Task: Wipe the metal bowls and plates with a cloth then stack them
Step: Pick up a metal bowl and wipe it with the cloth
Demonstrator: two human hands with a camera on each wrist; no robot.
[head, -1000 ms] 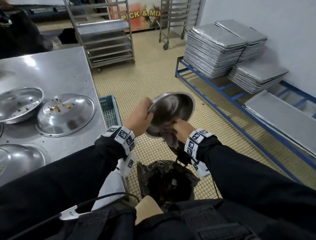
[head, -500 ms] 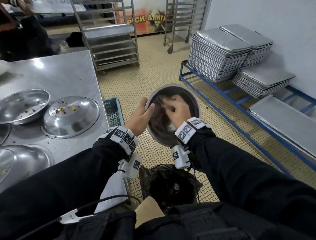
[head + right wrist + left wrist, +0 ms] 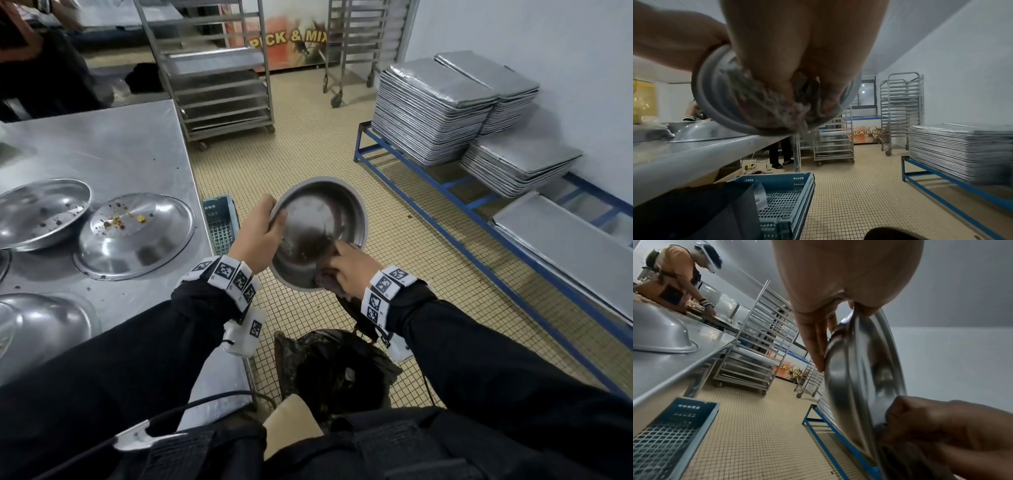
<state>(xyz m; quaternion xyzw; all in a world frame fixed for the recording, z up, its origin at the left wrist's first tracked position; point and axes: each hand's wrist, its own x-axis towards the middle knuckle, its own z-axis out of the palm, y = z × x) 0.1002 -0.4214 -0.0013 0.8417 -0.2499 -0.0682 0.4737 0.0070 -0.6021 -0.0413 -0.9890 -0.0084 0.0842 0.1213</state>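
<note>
A round metal bowl (image 3: 318, 219) is held tilted in the air above a black bin bag (image 3: 329, 370). My left hand (image 3: 260, 233) grips its left rim (image 3: 851, 321), thumb inside and fingers behind. My right hand (image 3: 349, 270) holds a crumpled greyish cloth (image 3: 325, 277) against the bowl's lower inside edge. In the right wrist view the cloth (image 3: 772, 107) is bunched under my fingers inside the bowl (image 3: 715, 104). On the steel table (image 3: 113, 150) lie a soiled upturned plate (image 3: 133, 236) and a soiled bowl (image 3: 37, 212).
More metal dishes (image 3: 44, 322) sit at the table's near left. A blue crate (image 3: 219, 222) stands by the table's edge. Stacked baking trays (image 3: 428, 109) rest on a blue rack (image 3: 445, 219) to the right. Wheeled racks (image 3: 219, 78) stand behind. Another person (image 3: 680, 277) works at the far counter.
My right hand with the cloth swept from the bowl's lower rim up into its middle, then back down to the lower inside edge. The left hand kept its grip on the rim.
</note>
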